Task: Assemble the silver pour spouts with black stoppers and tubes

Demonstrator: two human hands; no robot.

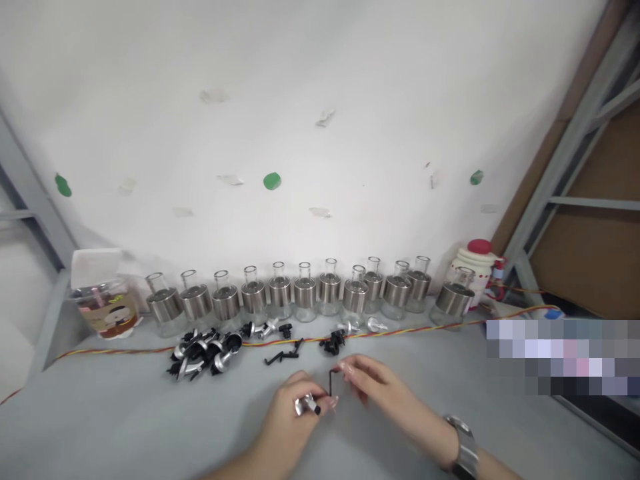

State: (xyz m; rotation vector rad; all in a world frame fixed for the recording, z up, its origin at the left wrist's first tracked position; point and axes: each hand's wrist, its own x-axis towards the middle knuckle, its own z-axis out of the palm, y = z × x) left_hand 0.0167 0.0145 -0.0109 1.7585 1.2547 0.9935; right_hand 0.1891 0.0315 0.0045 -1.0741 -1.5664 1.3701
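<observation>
My left hand (287,413) is closed around a small silver pourer spout (301,405) with a black end, which points toward the right. Between my two hands stands a thin, bent black lever (331,383); its upper end meets the fingertips of my right hand (383,390), and its lower end is at my left thumb and fingertip. My right fingers pinch it. Whether the lever touches the spout is unclear. Beyond my hands lie several similar black levers (283,357) and a small cluster of black fittings (334,343).
Glass bottles (305,291) with metal bands line the white wall. A pile of silver-and-black pourers (205,353) lies front left. A red-yellow twisted wire (415,329) crosses the table. A clear box (106,310) stands left, and a white jug with a red lid (479,247) right.
</observation>
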